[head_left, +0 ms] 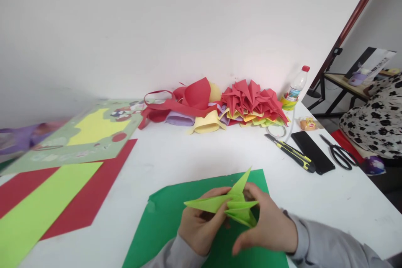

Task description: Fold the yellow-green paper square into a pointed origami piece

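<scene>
A lime-green folded paper piece (230, 205) with several pointed flaps is held above a dark green paper sheet (166, 226) on the white table (188, 150). My left hand (197, 226) grips its left side from below, fingers curled under the long pointed flap. My right hand (270, 228) pinches its right side, with the thumb on the folds and the fingers behind them. Both sleeves are grey.
Red and lime paper sheets (47, 201) lie at the left, with a printed green sheet (84, 134) behind. A pile of folded red, yellow and purple paper (226, 104) sits by the wall. A utility knife (290, 153), black case (312, 153), scissors (339, 153) and bottle (297, 86) are at the right.
</scene>
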`<state>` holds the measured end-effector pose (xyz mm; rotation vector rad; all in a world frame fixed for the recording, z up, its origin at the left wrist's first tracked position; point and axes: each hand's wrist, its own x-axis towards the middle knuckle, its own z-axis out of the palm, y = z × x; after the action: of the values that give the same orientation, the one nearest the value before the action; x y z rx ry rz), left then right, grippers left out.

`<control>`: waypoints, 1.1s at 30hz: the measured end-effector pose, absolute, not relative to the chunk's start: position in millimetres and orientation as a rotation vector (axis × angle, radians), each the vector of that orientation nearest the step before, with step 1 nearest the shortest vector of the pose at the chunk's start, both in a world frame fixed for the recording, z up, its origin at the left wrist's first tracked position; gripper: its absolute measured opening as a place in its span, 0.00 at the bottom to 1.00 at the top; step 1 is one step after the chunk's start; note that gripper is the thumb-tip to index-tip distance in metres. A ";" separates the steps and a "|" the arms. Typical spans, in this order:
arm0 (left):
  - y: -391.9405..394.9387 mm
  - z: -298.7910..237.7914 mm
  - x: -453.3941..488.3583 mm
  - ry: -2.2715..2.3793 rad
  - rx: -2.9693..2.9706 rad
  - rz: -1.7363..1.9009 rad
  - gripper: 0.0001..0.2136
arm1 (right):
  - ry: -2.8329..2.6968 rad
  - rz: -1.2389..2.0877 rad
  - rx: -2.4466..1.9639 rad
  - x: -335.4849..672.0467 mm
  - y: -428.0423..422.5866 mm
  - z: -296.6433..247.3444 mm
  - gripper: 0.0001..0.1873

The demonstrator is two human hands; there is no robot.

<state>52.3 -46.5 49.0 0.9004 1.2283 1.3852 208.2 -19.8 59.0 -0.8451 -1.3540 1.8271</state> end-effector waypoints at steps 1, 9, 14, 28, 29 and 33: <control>-47.8 48.1 53.6 1.230 0.915 1.389 0.16 | -1.278 1.814 -0.901 205.9 -21.1 54.8 0.36; -43.9 44.4 42.2 1.082 0.898 1.348 0.12 | -1.060 1.885 -0.873 209.0 -13.5 39.8 0.26; -33.1 55.6 27.2 0.929 0.856 1.386 0.13 | -0.962 2.001 -0.799 215.9 -7.4 46.7 0.26; -23.0 55.9 21.2 1.001 0.841 1.510 0.10 | -1.044 1.868 -0.818 211.8 -11.9 45.4 0.24; -22.9 55.6 21.3 1.014 0.839 1.510 0.10 | -1.058 1.841 -0.822 211.1 -12.4 45.7 0.24; -22.7 54.1 21.5 1.057 0.846 1.502 0.11 | -1.123 1.777 -0.835 210.0 -14.5 45.4 0.23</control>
<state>21.5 -22.7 54.1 0.8456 1.0567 1.5018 210.0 -14.5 45.4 -0.8349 -1.1225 1.7765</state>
